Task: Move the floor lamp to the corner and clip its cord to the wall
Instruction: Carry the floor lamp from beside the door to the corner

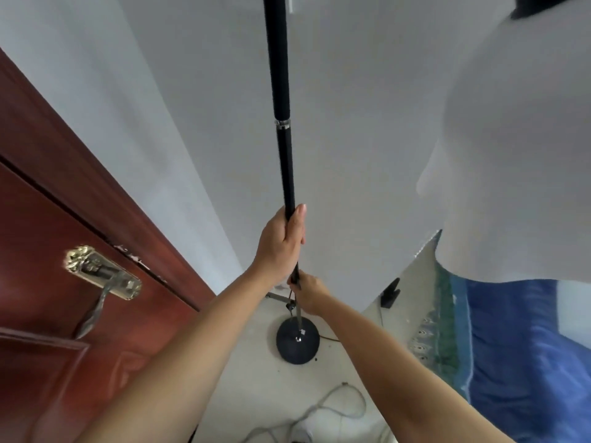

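The floor lamp's black pole (280,91) runs straight up the middle of the head view, close to the white wall. Its round black base (298,343) rests on the pale floor near the wall's foot. My left hand (283,241) is wrapped around the pole at mid height, thumb up along it. My right hand (308,295) grips the pole lower down, just above the base. A thin dark cord (329,338) trails from the base to the right along the floor. A black clip (390,294) lies on the floor by the wall.
A red-brown wooden door (57,282) with a brass lever handle (102,276) fills the left. A large white shape (518,155) hangs at the upper right. A blue patterned cloth (511,346) lies at the right. A grey cable (319,410) loops on the floor.
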